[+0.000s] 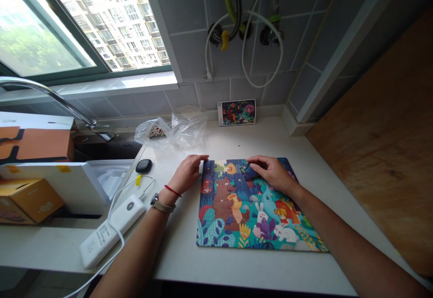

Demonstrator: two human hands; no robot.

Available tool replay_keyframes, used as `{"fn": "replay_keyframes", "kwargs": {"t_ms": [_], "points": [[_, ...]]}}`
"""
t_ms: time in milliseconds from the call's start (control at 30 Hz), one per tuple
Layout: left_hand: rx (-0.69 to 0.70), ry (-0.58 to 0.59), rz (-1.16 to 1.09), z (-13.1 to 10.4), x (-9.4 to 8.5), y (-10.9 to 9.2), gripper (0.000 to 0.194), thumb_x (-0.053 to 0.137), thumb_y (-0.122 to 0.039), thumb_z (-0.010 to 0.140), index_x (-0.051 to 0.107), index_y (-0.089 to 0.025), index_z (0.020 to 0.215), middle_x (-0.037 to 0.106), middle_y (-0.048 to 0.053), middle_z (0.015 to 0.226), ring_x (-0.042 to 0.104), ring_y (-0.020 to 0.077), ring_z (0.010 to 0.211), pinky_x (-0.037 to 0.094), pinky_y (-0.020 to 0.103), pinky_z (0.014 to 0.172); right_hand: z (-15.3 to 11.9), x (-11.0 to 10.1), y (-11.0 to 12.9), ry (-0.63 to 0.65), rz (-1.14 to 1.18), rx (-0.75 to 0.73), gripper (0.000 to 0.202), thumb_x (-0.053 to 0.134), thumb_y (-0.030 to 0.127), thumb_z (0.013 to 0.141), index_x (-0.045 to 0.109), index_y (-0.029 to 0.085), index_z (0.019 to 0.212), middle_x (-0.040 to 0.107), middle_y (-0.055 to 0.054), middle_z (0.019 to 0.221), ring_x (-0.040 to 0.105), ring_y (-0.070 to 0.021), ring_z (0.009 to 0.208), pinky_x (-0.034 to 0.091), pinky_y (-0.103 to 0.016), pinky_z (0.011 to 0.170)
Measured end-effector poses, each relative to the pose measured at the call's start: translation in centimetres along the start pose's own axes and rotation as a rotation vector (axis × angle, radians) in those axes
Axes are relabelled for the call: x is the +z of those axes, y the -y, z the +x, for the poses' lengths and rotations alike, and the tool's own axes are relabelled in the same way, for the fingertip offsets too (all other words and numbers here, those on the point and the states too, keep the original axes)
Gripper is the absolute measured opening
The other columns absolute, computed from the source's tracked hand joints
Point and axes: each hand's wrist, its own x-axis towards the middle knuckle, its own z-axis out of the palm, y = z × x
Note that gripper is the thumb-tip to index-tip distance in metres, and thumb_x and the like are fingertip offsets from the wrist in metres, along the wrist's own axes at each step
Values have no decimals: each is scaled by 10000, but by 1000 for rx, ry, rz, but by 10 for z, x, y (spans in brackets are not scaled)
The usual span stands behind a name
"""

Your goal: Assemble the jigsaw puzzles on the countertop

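Observation:
A jigsaw puzzle [221, 203] with forest animals lies flat on the counter, most of its pieces fitted in the board. My left hand [189, 170] rests at its top left corner, index finger stretched out and touching the edge; the other fingers are partly hidden. Over the upper middle, my right hand [270, 171] is closed, thumb and fingers pinched on a dark blue puzzle piece [249, 172] at the puzzle surface. That hand and its forearm cover part of the puzzle's right side.
A picture card [237, 112] leans on the tiled wall behind. Clear plastic bags [187, 126] lie at the back. On the left are a black oval case [144, 166], a white power bank [113, 230] with cable, boxes [37, 144] over the sink, and a faucet [57, 97].

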Motion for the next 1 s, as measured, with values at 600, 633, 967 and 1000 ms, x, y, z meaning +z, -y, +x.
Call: {"fn": "replay_keyframes", "kwargs": {"t_ms": [600,633,967,1000], "points": [[191,-48,-230,-5,19,-63,339,655,-280,1031,616,-261,1367,739,84,1209,653,264,1167,562,440,990,-5,6,21,-44,372,177,406,936,483,653,723,204,857,752,-27,816,739,-201,746,622,-323,702],[191,-39,-259,-6,20,-67,371,672,-286,1025,598,-265,1389,745,78,1199,658,260,1160,564,435,980,-6,7,24,-40,405,188,423,945,474,647,706,211,875,749,-21,821,752,-209,758,631,-331,709],[111,-61,-429,-13,29,-81,386,671,-252,1022,592,-253,1400,783,61,1096,753,219,1001,604,386,904,-13,14,33,54,484,218,521,944,406,684,704,235,1114,699,20,853,783,-209,774,661,-343,717],[93,-66,-457,-13,29,-82,382,676,-239,1015,600,-246,1389,788,59,1075,763,212,983,615,370,886,-14,14,33,62,486,221,543,945,401,685,703,241,1144,694,25,863,786,-210,781,665,-350,728]]}}
